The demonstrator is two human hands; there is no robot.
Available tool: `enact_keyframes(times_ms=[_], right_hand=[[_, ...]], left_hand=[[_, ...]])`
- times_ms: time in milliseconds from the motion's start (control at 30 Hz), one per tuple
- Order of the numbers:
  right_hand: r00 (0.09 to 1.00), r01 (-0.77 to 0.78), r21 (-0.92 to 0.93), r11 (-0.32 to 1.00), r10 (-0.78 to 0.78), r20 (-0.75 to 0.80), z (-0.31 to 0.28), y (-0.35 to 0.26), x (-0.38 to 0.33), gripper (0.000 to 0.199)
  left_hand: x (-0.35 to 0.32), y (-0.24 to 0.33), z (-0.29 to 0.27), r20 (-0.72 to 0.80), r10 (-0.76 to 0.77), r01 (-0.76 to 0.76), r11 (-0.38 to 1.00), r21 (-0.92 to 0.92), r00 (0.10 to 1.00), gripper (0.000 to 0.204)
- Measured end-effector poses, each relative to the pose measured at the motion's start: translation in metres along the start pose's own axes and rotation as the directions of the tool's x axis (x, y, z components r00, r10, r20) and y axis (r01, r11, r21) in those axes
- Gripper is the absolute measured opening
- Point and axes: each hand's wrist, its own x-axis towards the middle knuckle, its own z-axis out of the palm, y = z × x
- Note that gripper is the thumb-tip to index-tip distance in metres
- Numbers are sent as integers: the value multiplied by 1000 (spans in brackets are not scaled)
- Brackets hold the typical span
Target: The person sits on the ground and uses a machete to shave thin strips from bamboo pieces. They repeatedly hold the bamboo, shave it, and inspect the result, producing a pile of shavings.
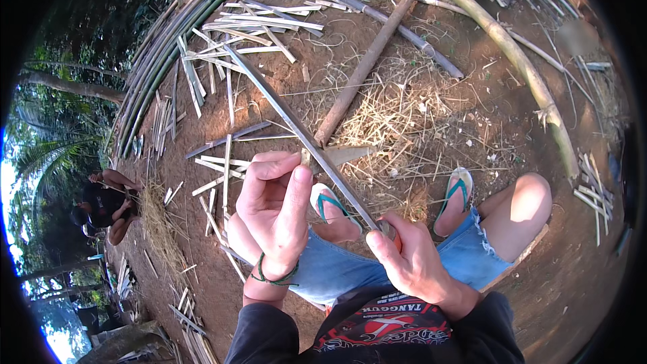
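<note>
My right hand (418,263) is closed on the orange handle (397,237) of a long, narrow machete (283,109). Its grey blade slants away to the upper left. My left hand (273,205) pinches a small pale strip (306,157), probably bamboo, between thumb and forefinger beside the blade's near half. On the other side of the blade a flat tapered piece (349,154) shows; I cannot tell whether it belongs to the same strip. Beyond it, a brown pole (367,67) lies on the ground, its near end close to the blade.
Pale shavings (397,118) cover the dirt before my sandalled feet. Split strips (266,27) are scattered to the far left. A thick curved bamboo pole (519,54) lies to the right; green poles (158,61) line the left. Another person (106,205) sits at far left.
</note>
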Motion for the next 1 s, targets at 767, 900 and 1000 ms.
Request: enact_keyframes(times_ms=[767, 900, 1000], right_hand=[[975, 213, -85, 973, -217, -48, 16, 27, 12, 42], [994, -24, -188, 982, 3, -113, 5, 64, 27, 41], [994, -63, -105, 992, 53, -97, 3, 57, 20, 46]], left_hand=[[-29, -11, -8, -28, 117, -116, 992, 55, 993, 17], [-28, 1, -1, -99, 30, -27, 999, 31, 995, 11], [-29, -4, -1, -78, 71, -68, 997, 44, 994, 11]])
